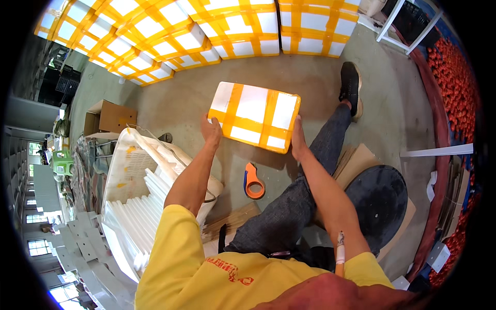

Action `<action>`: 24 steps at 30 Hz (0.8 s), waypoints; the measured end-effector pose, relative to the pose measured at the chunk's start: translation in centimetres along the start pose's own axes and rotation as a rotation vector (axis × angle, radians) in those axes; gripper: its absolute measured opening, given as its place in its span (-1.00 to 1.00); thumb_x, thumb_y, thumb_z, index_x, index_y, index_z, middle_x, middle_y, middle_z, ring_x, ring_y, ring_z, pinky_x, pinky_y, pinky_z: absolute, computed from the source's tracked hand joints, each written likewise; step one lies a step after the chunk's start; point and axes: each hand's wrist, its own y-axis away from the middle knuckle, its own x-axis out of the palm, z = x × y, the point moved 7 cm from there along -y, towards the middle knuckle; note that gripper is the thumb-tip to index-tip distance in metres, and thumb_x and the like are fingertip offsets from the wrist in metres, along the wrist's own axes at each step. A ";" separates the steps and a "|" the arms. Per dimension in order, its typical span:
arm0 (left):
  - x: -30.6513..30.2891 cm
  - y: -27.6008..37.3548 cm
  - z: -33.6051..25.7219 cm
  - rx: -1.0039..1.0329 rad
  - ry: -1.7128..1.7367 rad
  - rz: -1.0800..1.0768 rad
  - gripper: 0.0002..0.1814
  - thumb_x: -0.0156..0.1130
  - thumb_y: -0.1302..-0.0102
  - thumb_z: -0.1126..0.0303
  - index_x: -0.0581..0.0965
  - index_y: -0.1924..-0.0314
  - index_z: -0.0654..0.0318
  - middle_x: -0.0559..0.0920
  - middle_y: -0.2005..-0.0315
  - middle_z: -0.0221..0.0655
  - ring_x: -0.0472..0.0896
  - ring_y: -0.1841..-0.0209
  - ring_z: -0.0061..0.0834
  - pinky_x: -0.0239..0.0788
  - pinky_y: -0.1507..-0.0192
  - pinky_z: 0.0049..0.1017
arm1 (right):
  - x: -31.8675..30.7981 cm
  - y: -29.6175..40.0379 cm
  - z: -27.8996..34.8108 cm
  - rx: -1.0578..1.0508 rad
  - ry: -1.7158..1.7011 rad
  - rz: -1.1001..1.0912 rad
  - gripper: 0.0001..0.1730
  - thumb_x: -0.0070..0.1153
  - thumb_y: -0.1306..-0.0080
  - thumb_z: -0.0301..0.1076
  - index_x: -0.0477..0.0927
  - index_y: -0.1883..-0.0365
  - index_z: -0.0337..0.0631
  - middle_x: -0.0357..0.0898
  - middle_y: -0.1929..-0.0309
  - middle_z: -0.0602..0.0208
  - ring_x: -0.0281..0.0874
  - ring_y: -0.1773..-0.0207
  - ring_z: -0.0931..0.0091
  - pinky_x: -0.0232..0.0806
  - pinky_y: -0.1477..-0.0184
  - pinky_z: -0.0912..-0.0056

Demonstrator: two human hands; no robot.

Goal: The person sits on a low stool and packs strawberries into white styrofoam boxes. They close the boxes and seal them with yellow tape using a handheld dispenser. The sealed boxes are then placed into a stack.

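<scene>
Both my hands hold a white foam box (252, 110) bound with bands of yellow tape, slightly tilted in front of me above the floor. My left hand (212, 131) grips its near left corner, the thumb against the side. On the right end, my right hand (298, 139) presses its fingers along the edge. An orange tape dispenser (254, 185) with a blue part lies on the floor below the box, nearer to me. The undersides of the box and most of my fingertips are hidden.
Stacks of taped foam boxes (242, 29) line the far side. At left stand an open cardboard box (116, 118) and a white plastic basket (130, 170) holding white foam sheets (131, 217). A round black seat (378, 205) and folded cardboard are at right, beyond them many small red fruits (451, 85).
</scene>
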 end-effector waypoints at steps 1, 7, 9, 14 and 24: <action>0.8 1.0 -0.2 -0.091 -0.135 -0.030 -0.45 0.26 -0.50 0.24 0.50 -0.38 0.38 0.53 -0.33 0.10 0.47 -0.39 0.06 0.26 -0.46 -0.04 | -0.7 1.5 -0.4 0.056 0.069 -0.056 -0.15 -0.41 -0.75 0.31 0.27 -0.63 -0.24 0.46 -0.50 0.14 0.45 -0.49 0.31 0.23 -0.55 0.21; 4.5 12.5 -18.0 0.912 -0.443 0.543 -0.02 0.42 -0.36 -0.05 0.24 -0.68 0.04 0.15 -0.68 -0.05 0.07 -0.70 0.11 -0.19 -0.69 0.20 | -0.4 6.1 -0.6 0.290 0.162 -0.064 -0.15 -0.37 -0.73 0.36 0.25 -0.66 -0.12 0.50 -0.46 0.19 0.50 -0.43 0.32 0.36 -0.41 0.10; 6.0 17.4 -20.5 1.111 -0.502 0.939 0.10 0.55 -0.24 -0.02 0.20 -0.70 -0.09 0.09 -0.72 -0.19 0.00 -0.74 0.02 -0.26 -0.71 0.21 | -0.6 5.7 -0.1 0.236 0.221 -0.064 -0.12 -0.39 -0.74 0.34 0.18 -0.68 -0.22 0.41 -0.55 0.09 0.39 -0.54 0.27 0.24 -0.53 0.14; 8.5 13.5 -17.4 1.116 -0.875 0.788 0.28 0.65 -0.17 0.12 0.02 -0.76 -0.09 0.06 -0.73 -0.18 -0.02 -0.75 0.01 -0.23 -0.70 0.24 | -1.1 5.1 0.3 0.121 0.365 -0.127 0.04 -0.33 -0.74 0.33 -0.21 -0.76 -0.40 0.20 -0.69 -0.07 0.18 -0.69 0.18 0.05 -0.67 0.13; 17.4 -2.8 -20.0 1.104 -0.693 0.630 0.31 0.72 -0.06 0.27 0.11 -0.74 -0.19 0.08 -0.74 -0.28 0.01 -0.73 0.15 -0.10 -0.68 0.24 | -0.7 5.0 1.0 0.070 0.403 -0.158 -0.21 -0.06 -0.70 0.01 0.17 -0.67 -0.38 0.52 -0.45 0.06 0.49 -0.39 0.32 0.29 -0.45 0.32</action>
